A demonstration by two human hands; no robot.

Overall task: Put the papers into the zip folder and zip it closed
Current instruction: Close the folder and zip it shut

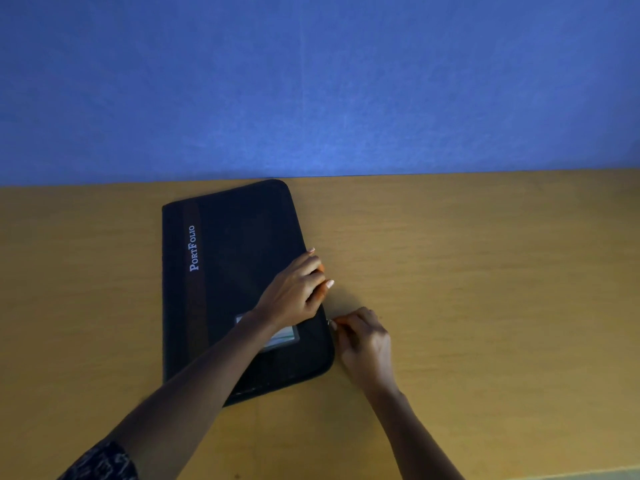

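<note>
The black zip folder lies flat and closed on the wooden table, its far end close to the blue wall; no loose papers are in view, so they are presumably inside. The left hand presses down on the folder's right edge, fingers curled over the rim, a closed grip on the cover. The right hand, just beside that edge, pinches what looks like the zipper pull, though it is tiny and hard to make out. To zip well, the left hand should keep the two halves squeezed together just ahead of the slider, while the right draws the pull steadily along the track, slowing at the rounded corner so the teeth do not snag.
</note>
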